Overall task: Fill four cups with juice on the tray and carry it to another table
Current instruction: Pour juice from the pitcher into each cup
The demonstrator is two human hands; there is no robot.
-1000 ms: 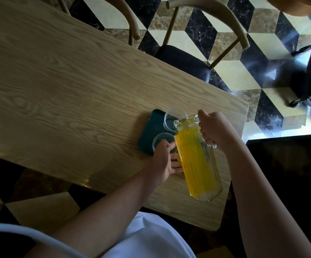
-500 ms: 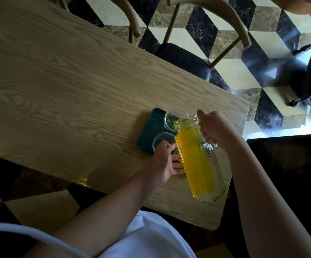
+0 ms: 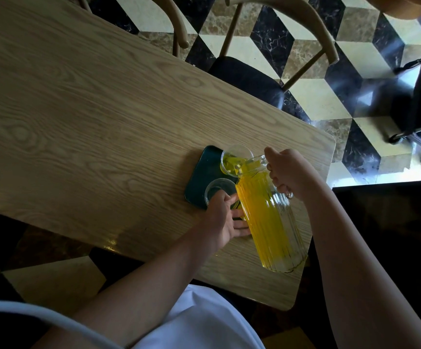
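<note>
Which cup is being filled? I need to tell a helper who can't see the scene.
On the wooden table, find the dark green tray near the right end. The cup being filled stands at the tray's far side, under the mouth of the tilted jug. It holds yellow juice; the nearer cup looks empty.

No readable text, no labels, no brands, no numbers

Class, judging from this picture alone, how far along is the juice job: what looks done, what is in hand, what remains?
Done: nothing finished yet. In hand: the right hand tips the pitcher, juice entering the far cup; the left hand steadies the tray. Left: the near cup looks empty; other cups are hidden; carrying remains.
</note>
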